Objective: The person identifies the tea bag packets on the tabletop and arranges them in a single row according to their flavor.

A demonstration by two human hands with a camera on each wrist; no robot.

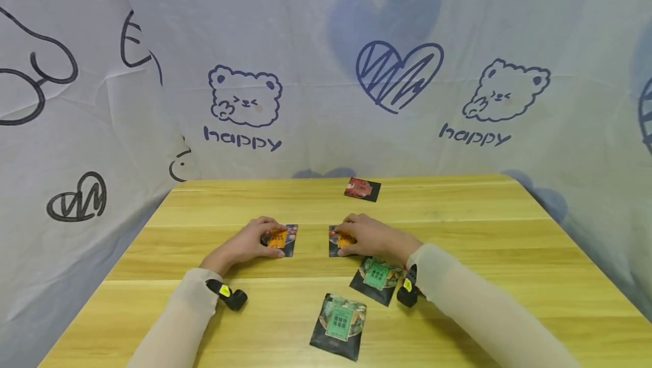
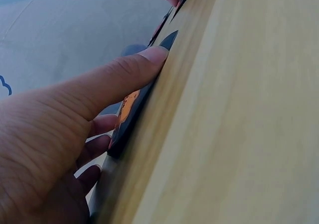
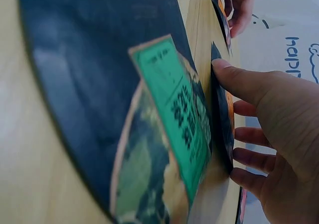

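Observation:
Two small black sachets with orange labels lie side by side on the table, a gap between them. My left hand (image 1: 251, 242) holds the left orange-labelled sachet (image 1: 278, 239), thumb on its near edge and fingers at the far side. The right orange-labelled sachet (image 1: 334, 242) is held likewise by my right hand (image 1: 376, 238), which covers its right part. In the right wrist view, that thumb (image 3: 234, 77) lies on the sachet's dark edge. Just below the right hand rests a green-labelled sachet (image 1: 376, 278), partly under the wrist in the head view.
Another green-labelled sachet (image 1: 338, 327) lies near the front of the wooden table (image 1: 275, 322). A red-labelled sachet (image 1: 361, 189) is close to the far edge. Behind the table hangs a pale cloth (image 1: 316, 107) with drawn bears and hearts.

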